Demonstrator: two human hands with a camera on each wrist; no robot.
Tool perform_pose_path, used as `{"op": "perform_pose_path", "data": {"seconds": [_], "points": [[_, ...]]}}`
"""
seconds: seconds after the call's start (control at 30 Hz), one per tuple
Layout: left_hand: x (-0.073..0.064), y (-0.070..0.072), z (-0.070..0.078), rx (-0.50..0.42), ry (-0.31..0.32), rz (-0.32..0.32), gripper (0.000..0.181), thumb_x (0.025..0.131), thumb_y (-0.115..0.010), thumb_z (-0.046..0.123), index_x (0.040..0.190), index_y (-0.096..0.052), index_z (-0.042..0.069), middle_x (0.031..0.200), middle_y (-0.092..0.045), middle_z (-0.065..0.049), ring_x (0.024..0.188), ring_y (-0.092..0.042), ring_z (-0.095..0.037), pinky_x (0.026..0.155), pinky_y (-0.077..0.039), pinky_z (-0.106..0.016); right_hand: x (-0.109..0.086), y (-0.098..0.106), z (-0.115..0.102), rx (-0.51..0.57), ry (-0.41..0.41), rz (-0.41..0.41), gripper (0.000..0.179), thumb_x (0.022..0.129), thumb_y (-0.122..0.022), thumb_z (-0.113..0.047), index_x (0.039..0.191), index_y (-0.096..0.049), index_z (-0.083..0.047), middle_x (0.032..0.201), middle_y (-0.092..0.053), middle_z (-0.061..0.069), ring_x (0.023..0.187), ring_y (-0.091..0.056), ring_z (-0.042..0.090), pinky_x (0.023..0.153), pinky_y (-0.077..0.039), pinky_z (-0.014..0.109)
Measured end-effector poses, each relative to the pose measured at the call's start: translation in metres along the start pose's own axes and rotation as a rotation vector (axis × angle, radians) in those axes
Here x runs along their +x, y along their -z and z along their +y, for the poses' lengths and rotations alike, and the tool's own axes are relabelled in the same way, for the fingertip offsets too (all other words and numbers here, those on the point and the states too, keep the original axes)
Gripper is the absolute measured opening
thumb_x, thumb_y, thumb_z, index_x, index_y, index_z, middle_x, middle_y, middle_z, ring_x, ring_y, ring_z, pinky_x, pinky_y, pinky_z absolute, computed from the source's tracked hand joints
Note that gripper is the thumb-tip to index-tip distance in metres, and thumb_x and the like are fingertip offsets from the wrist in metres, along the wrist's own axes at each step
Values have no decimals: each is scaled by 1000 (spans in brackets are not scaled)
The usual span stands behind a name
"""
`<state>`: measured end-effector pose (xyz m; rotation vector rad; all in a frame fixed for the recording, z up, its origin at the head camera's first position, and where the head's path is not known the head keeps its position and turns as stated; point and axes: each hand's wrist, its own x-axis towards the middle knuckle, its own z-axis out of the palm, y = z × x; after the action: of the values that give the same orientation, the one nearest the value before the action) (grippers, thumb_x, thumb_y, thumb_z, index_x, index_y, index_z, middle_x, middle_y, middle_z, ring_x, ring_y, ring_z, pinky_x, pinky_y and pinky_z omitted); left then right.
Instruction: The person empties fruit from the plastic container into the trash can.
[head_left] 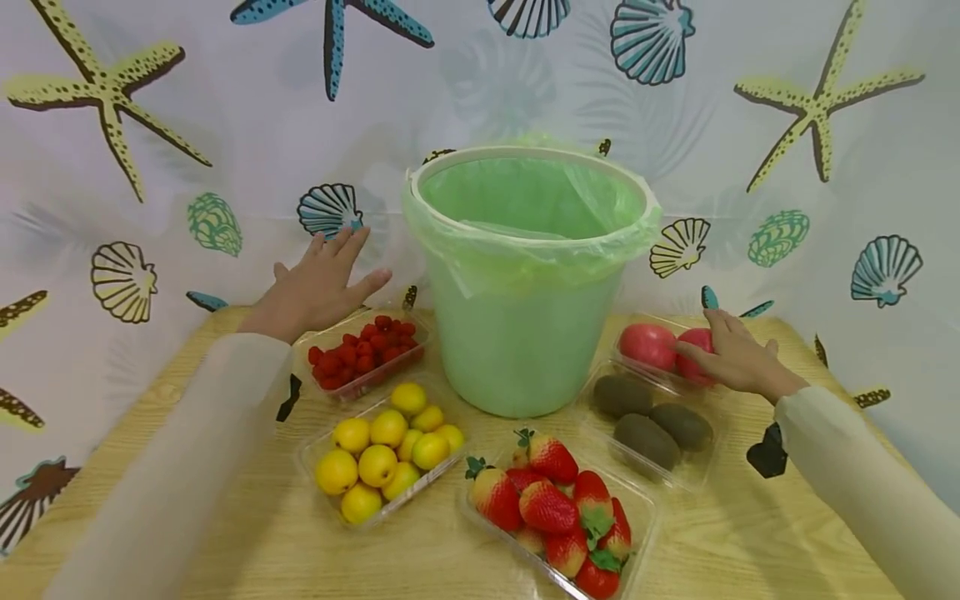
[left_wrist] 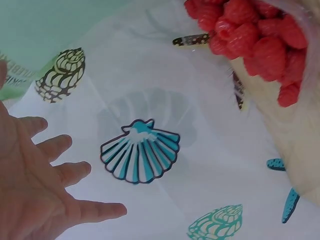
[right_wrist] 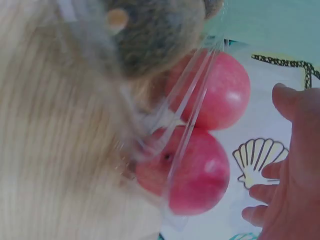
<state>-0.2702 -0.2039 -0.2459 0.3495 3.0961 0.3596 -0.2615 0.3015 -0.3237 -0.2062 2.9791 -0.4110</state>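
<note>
My left hand [head_left: 318, 283] hovers with fingers spread, holding nothing, above and behind a clear plastic tub of raspberries [head_left: 362, 352]. In the left wrist view the same hand [left_wrist: 37, 185] is apart from the raspberries [left_wrist: 260, 40]. On the other side, my right hand [head_left: 738, 354] has its fingers extended over a clear tub with two round red fruits [head_left: 648, 346], partly covering one in the head view. From the right wrist, the hand [right_wrist: 295, 170] shows beside the red fruits [right_wrist: 192, 172], its fingers around nothing. Brown kiwis [head_left: 647, 442] sit in the tub in front.
A green bucket [head_left: 517, 350] with a plastic liner [head_left: 525, 258] stands between my hands. In front are clear tubs of small yellow fruits [head_left: 377, 465] and strawberries [head_left: 551, 507]. A patterned cloth [head_left: 247, 108] rises behind the wooden table [head_left: 390, 567].
</note>
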Motion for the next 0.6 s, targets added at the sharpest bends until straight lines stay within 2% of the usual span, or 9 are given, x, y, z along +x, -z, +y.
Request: {"op": "perform_pose_path", "data": {"seconds": [0.23, 0.37, 0.6], "points": [[2, 25, 9, 17, -4, 5, 81, 95, -25, 64, 155, 4, 17, 161, 6, -14, 144, 5, -47, 97, -6, -81, -14, -4, 23, 55, -82, 17, 95, 96, -40, -54, 146, 2, 14, 150, 1, 39, 137, -4, 56, 93, -3, 84], [3, 35, 16, 24, -18, 14, 78, 97, -25, 61, 155, 6, 18, 160, 9, -14, 144, 6, -47, 98, -5, -80, -20, -9, 32, 99, -102, 6, 99, 95, -43, -55, 144, 5, 17, 148, 1, 42, 135, -4, 58, 92, -7, 84], [6, 50, 29, 33, -54, 38, 70, 100, -21, 55, 154, 7, 21, 161, 8, -13, 144, 7, -47, 98, -7, -80, -21, -15, 40, 228, -102, -39, 95, 97, -46, -40, 136, 8, 28, 141, 1, 51, 131, -5, 64, 104, -18, 71]]}}
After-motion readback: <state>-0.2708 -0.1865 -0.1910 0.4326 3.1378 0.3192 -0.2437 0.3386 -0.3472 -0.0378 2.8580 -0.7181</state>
